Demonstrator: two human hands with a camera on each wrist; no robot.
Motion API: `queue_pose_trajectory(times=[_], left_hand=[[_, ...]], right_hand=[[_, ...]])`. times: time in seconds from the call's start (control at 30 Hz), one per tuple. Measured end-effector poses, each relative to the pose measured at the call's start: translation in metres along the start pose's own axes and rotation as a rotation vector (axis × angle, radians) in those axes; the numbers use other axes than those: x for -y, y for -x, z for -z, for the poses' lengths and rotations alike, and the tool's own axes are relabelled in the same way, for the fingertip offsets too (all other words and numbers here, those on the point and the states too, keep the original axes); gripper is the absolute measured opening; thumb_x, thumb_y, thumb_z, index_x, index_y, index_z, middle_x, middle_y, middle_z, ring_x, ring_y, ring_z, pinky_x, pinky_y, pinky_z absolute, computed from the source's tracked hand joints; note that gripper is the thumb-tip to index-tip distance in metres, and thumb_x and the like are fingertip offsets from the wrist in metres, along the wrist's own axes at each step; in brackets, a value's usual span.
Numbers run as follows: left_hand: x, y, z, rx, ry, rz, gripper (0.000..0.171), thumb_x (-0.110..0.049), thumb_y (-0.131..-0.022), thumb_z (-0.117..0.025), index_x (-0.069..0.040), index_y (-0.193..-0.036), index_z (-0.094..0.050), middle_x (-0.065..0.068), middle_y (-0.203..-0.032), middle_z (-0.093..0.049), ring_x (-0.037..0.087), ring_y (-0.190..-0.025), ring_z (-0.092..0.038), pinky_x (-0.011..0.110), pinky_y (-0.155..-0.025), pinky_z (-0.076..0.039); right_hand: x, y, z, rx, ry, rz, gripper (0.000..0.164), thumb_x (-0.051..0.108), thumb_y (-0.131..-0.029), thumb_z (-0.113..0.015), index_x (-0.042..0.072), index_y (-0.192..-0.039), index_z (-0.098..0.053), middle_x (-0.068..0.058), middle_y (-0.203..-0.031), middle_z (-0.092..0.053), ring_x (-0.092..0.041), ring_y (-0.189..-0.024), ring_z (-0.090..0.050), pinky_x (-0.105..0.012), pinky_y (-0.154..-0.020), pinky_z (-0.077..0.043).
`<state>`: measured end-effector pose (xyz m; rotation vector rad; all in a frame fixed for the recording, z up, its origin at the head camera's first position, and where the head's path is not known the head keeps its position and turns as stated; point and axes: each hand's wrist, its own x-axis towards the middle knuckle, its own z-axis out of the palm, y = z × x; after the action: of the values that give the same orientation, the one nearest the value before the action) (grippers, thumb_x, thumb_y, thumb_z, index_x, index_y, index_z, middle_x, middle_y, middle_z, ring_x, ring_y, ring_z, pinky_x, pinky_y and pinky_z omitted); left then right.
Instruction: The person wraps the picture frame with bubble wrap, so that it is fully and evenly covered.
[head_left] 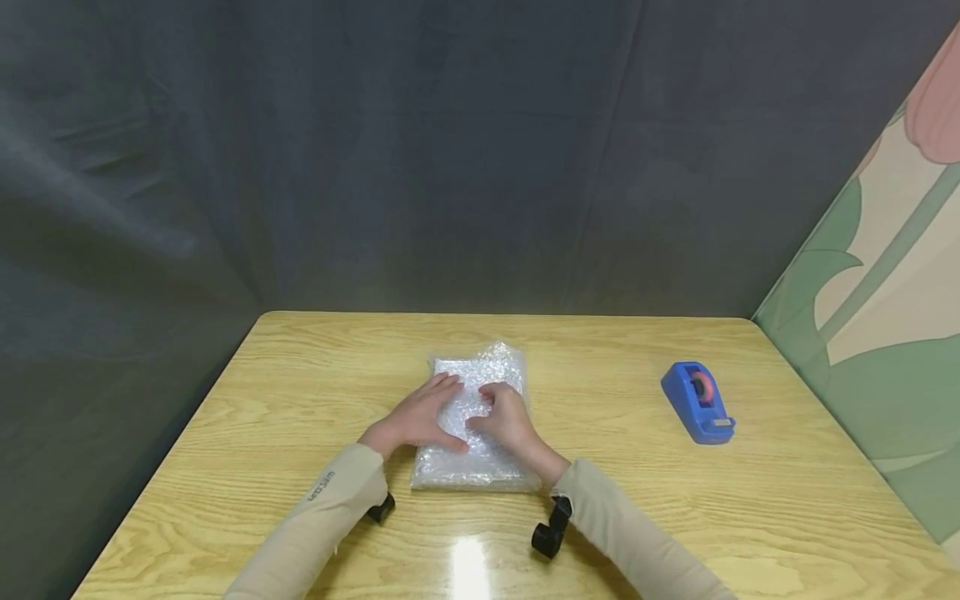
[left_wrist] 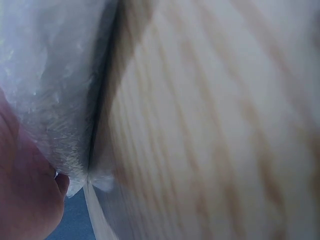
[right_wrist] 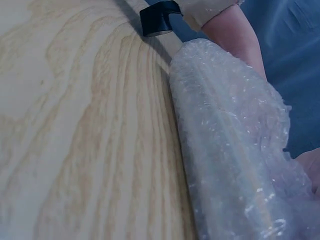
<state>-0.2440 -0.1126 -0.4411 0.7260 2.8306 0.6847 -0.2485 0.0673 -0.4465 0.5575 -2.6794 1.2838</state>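
A flat parcel in clear bubble wrap [head_left: 468, 467] lies on the wooden table, its loose wrap end sticking out at the far right corner. Across its left side rests my left hand [head_left: 423, 419], fingers extended and thumb spread toward the near side. My right hand [head_left: 512, 423] is on the parcel's right half, fingers bent, with a visible gap between thumb and forefinger. In the left wrist view, the bubble wrap [left_wrist: 55, 65] fills the upper left beside part of a hand. The right wrist view shows the bubble wrap's rounded side [right_wrist: 215, 135]; the right fingertips' contact is hidden.
A blue tape dispenser [head_left: 697, 404] with a pinkish roll stands on the table [head_left: 300, 375] to the right. Dark cloth [head_left: 450, 167] hangs behind and at the left; a floral panel [head_left: 885, 333] borders the right. Black wrist cameras [head_left: 550, 537] hang below the sleeves.
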Motion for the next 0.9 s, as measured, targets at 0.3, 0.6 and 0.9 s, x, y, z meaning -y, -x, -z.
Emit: queue_pose_trajectory(times=[0.3,0.6,0.9], left_hand=[[0.000,0.000,0.001,-0.001,-0.005,0.004,0.106,-0.057,-0.063,-0.073,-0.007,-0.143,-0.026,0.007,-0.151,-0.015,0.024,-0.138,-0.006,0.046,-0.110,-0.013],[0.002,-0.002,-0.001,-0.012,-0.028,-0.003,0.105,-0.057,-0.063,-0.073,-0.006,-0.142,-0.028,0.007,-0.150,-0.018,0.025,-0.138,-0.007,0.046,-0.110,-0.013],[0.002,-0.001,-0.001,-0.003,-0.026,-0.005,0.107,-0.059,-0.062,-0.072,-0.007,-0.143,-0.026,0.007,-0.151,-0.016,0.026,-0.138,-0.006,0.046,-0.110,-0.013]], right_hand=[[-0.001,0.001,0.001,-0.015,0.016,0.023,0.064,0.007,-0.060,-0.081,-0.018,-0.111,-0.053,-0.017,-0.086,-0.057,-0.023,-0.077,-0.051,-0.034,-0.070,-0.049],[-0.011,-0.001,0.005,-0.029,-0.186,0.108,0.043,0.003,-0.070,-0.074,-0.006,-0.108,-0.058,-0.018,-0.102,-0.061,-0.030,-0.093,-0.058,-0.038,-0.078,-0.052],[-0.020,-0.006,0.007,0.107,0.053,0.274,0.032,0.005,-0.075,-0.070,-0.007,-0.104,-0.063,-0.017,-0.105,-0.063,-0.029,-0.101,-0.057,-0.041,-0.092,-0.045]])
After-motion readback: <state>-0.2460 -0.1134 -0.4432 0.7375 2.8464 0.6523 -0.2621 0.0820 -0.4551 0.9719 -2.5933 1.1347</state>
